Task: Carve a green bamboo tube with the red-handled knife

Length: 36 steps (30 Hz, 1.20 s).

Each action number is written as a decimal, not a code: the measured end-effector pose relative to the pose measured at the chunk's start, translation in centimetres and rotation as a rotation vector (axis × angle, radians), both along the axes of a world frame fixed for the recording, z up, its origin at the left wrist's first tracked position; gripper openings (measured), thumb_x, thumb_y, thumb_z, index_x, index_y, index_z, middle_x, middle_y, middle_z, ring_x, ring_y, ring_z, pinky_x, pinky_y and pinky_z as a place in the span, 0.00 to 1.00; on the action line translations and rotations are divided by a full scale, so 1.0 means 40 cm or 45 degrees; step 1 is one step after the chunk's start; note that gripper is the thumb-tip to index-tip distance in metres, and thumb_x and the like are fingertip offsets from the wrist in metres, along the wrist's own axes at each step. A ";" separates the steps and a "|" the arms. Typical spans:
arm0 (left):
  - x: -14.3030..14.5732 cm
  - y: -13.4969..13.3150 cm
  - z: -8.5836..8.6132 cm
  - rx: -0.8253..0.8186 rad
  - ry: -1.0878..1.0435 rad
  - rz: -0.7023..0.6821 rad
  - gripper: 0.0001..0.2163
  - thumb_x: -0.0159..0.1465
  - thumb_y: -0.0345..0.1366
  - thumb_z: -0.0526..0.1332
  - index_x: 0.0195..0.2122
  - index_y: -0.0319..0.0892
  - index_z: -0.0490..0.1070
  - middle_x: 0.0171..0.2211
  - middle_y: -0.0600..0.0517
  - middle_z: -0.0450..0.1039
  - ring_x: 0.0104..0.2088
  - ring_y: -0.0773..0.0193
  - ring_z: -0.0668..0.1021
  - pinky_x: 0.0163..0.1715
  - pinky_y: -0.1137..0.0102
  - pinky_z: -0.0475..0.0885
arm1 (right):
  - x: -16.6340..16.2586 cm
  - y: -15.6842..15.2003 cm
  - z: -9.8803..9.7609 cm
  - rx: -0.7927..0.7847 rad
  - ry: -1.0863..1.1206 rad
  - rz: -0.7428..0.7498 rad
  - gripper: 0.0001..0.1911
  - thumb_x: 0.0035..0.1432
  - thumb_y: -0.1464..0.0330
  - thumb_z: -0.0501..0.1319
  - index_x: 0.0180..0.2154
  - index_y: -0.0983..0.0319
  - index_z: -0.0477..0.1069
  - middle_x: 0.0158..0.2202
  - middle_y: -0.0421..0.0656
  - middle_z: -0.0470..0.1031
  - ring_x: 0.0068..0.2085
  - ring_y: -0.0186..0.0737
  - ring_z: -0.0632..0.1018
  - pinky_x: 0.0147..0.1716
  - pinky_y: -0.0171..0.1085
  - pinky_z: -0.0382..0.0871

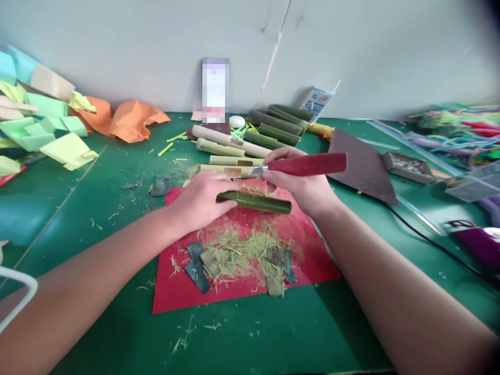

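Note:
My left hand (205,200) is closed round the left end of a short green bamboo tube (263,202), which lies roughly level above a red paper sheet (166,281). In my right hand (302,185) is a carving knife (308,164) with a thick red handle. Its short blade points left, just above and behind the tube. Shavings and fine dust (238,255) lie heaped on the sheet, with several pieces of worn sandpaper (199,271) among them. Just behind my hands rest pale bamboo tubes (222,160) with cut openings.
Uncut green bamboo tubes (273,134) lie at the back beside a white box (320,101). A phone (215,88) leans on the wall. Folded papers (39,120) and crumpled orange paper (130,122) fill the back left. A dark board (363,166), a black cable (425,237) and a clear box (476,179) stand right.

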<state>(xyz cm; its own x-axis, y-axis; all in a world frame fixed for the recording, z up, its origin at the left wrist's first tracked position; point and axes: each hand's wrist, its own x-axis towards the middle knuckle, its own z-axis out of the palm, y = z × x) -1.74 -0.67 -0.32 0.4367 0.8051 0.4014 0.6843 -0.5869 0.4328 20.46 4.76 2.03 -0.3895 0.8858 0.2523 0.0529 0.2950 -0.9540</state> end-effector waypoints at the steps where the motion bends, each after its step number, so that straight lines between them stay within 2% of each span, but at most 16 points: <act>1: -0.005 0.003 0.005 -0.034 -0.047 0.002 0.11 0.62 0.33 0.67 0.46 0.42 0.78 0.42 0.48 0.79 0.44 0.58 0.77 0.50 0.57 0.72 | 0.001 0.000 -0.001 0.002 0.012 0.017 0.14 0.49 0.65 0.72 0.36 0.62 0.73 0.26 0.38 0.76 0.24 0.33 0.74 0.27 0.36 0.68; 4: -0.022 0.011 0.021 -0.189 -0.182 -0.011 0.11 0.61 0.32 0.67 0.46 0.44 0.78 0.44 0.49 0.78 0.47 0.59 0.77 0.54 0.58 0.70 | -0.002 -0.005 -0.009 -0.017 0.060 0.013 0.13 0.48 0.62 0.72 0.34 0.61 0.75 0.26 0.37 0.75 0.24 0.32 0.74 0.27 0.36 0.68; 9: -0.054 0.023 0.025 -0.385 -0.260 -0.147 0.12 0.63 0.34 0.65 0.48 0.45 0.78 0.44 0.50 0.77 0.46 0.61 0.78 0.54 0.59 0.71 | -0.021 -0.020 -0.029 -0.077 0.110 0.015 0.12 0.49 0.61 0.72 0.33 0.61 0.76 0.25 0.37 0.74 0.25 0.32 0.73 0.27 0.35 0.68; 11: -0.064 0.029 0.019 -0.403 -0.248 -0.177 0.11 0.63 0.34 0.64 0.46 0.45 0.78 0.44 0.50 0.77 0.46 0.60 0.78 0.53 0.59 0.71 | -0.030 -0.028 -0.031 -0.099 0.092 0.044 0.12 0.48 0.61 0.73 0.33 0.61 0.77 0.26 0.37 0.75 0.26 0.32 0.73 0.27 0.35 0.68; 15: -0.072 0.035 0.011 -0.367 -0.138 -0.213 0.10 0.62 0.35 0.64 0.45 0.46 0.79 0.45 0.49 0.78 0.48 0.58 0.78 0.55 0.57 0.70 | -0.042 -0.041 -0.026 -0.119 0.095 0.095 0.13 0.44 0.63 0.75 0.33 0.58 0.78 0.34 0.39 0.78 0.35 0.37 0.77 0.38 0.38 0.73; 17: -0.069 0.032 0.013 -0.310 -0.044 -0.184 0.11 0.62 0.34 0.64 0.45 0.49 0.79 0.47 0.50 0.78 0.51 0.57 0.76 0.57 0.55 0.67 | -0.044 -0.044 -0.025 -0.158 0.135 0.131 0.13 0.43 0.65 0.75 0.33 0.57 0.78 0.35 0.39 0.78 0.37 0.37 0.78 0.40 0.38 0.73; 22: -0.057 0.021 0.018 -0.270 0.058 -0.214 0.12 0.63 0.32 0.63 0.47 0.51 0.78 0.49 0.51 0.78 0.53 0.57 0.75 0.59 0.55 0.66 | -0.048 -0.050 -0.028 -0.277 0.241 0.164 0.12 0.44 0.66 0.75 0.32 0.58 0.78 0.31 0.37 0.76 0.26 0.30 0.73 0.30 0.35 0.69; 26: -0.051 0.018 0.008 -0.284 -0.011 -0.232 0.13 0.65 0.30 0.60 0.49 0.48 0.78 0.50 0.49 0.77 0.52 0.58 0.76 0.58 0.56 0.68 | -0.055 -0.064 -0.019 -0.317 0.247 0.056 0.11 0.51 0.60 0.69 0.29 0.61 0.77 0.24 0.36 0.69 0.22 0.29 0.67 0.23 0.34 0.62; 28: -0.049 0.017 0.003 -0.292 -0.031 -0.224 0.14 0.65 0.30 0.60 0.49 0.47 0.77 0.50 0.49 0.77 0.52 0.58 0.76 0.58 0.56 0.68 | -0.059 -0.071 -0.012 -0.306 0.179 -0.019 0.10 0.53 0.61 0.67 0.29 0.62 0.75 0.23 0.36 0.67 0.22 0.29 0.66 0.22 0.34 0.60; 31: -0.048 0.016 -0.002 -0.295 -0.061 -0.220 0.13 0.65 0.30 0.60 0.49 0.47 0.77 0.50 0.49 0.77 0.53 0.58 0.76 0.58 0.56 0.69 | -0.065 -0.080 -0.003 -0.272 0.059 -0.118 0.09 0.51 0.64 0.67 0.27 0.61 0.71 0.22 0.36 0.66 0.21 0.29 0.66 0.21 0.34 0.60; 36: -0.047 0.018 -0.001 -0.302 -0.043 -0.228 0.14 0.64 0.30 0.59 0.48 0.47 0.77 0.50 0.49 0.78 0.52 0.57 0.76 0.57 0.57 0.69 | -0.073 -0.098 0.005 -0.252 -0.116 -0.166 0.11 0.50 0.64 0.67 0.23 0.61 0.67 0.21 0.36 0.66 0.22 0.31 0.68 0.22 0.35 0.61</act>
<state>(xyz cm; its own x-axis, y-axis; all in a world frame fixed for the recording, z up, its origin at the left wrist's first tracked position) -3.64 0.04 -0.36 0.5696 0.7897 0.2277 0.5621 -0.5765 0.5931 17.54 0.82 2.23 -0.2819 0.9587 0.0380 0.1665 0.0878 -0.9821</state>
